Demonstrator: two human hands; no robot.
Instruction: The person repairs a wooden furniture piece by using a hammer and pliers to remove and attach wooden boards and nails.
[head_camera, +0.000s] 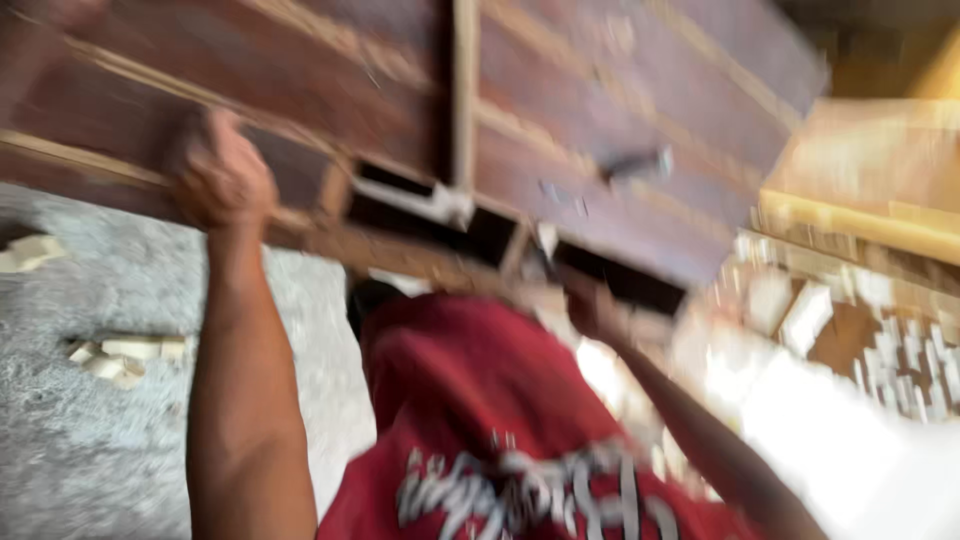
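Gripping the near edge of a big reddish wooden panel (600, 130), the left hand (222, 180) has its fingers curled shut around the rim toward the panel's left end. The right hand (597, 308) meets the same edge further right, by a dark slot in the frame; blur hides whether its fingers are closed. The panel fills the top of the head view, held above the floor (90, 440), its long axis running from upper left down to lower right, tilted, with pale battens crossing its face and a small metal fitting (640, 162) near the right half. Below it shows a red shirt (480, 420) with pale print. Small pale wood offcuts (125, 358) lie on the grey floor at left. At right a heap of pale wood pieces (860, 340) sits below yellow planks (870, 190); no containers can be made out.
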